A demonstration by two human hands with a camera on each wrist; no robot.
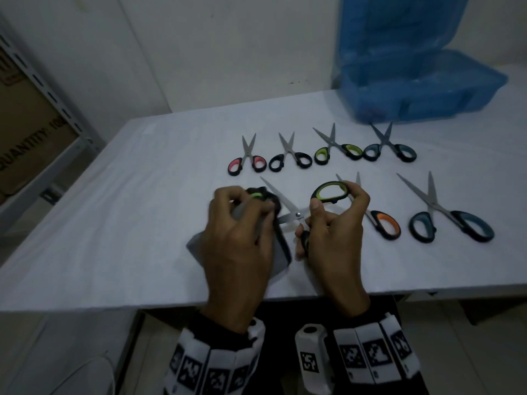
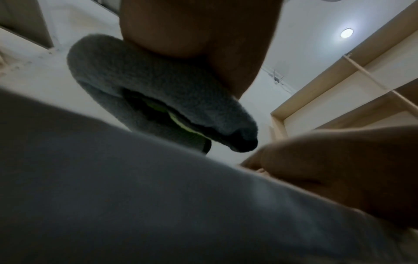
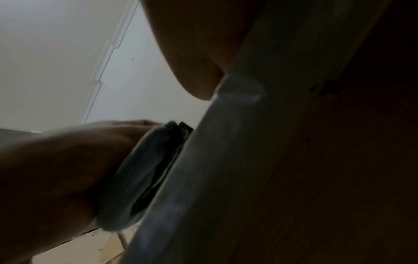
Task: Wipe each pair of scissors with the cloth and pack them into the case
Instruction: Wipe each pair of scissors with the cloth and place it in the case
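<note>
Mid-wipe on large green-and-black-handled steel scissors (image 1: 296,213), held open just above white table (image 1: 142,223), near its front edge. Left hand (image 1: 236,246) curled round soft grey fleece cloth (image 1: 281,252), pinching cloth over one handle loop; green trim peeking out of the cloth fold in left wrist view (image 2: 181,125). Right hand (image 1: 333,235) pinching the other green loop (image 1: 330,192) between thumb and fingers, lower fingers curled near the pivot. Both grips pressed onto something, neither spread.

Beyond the held scissors: a row of four small pairs, pink-handled (image 1: 247,163), black-handled (image 1: 291,159), lime-handled (image 1: 336,151), blue-grey-handled (image 1: 389,151). Right of the held scissors: orange-handled pair (image 1: 383,223), then large teal-handled pair (image 1: 450,220). Translucent blue plastic case (image 1: 422,89) open at far right corner of table, well apart from held scissors.

Handling guess: scissors stiff, moderately light, blades sharp and slick; best taken by rubbery handle loops, never by edges. Open blades likely to swing at pivot, so worth closing before packing. Cloth limp, bunches easily, needs full-finger hold. Six pairs on table look not yet packed.
</note>
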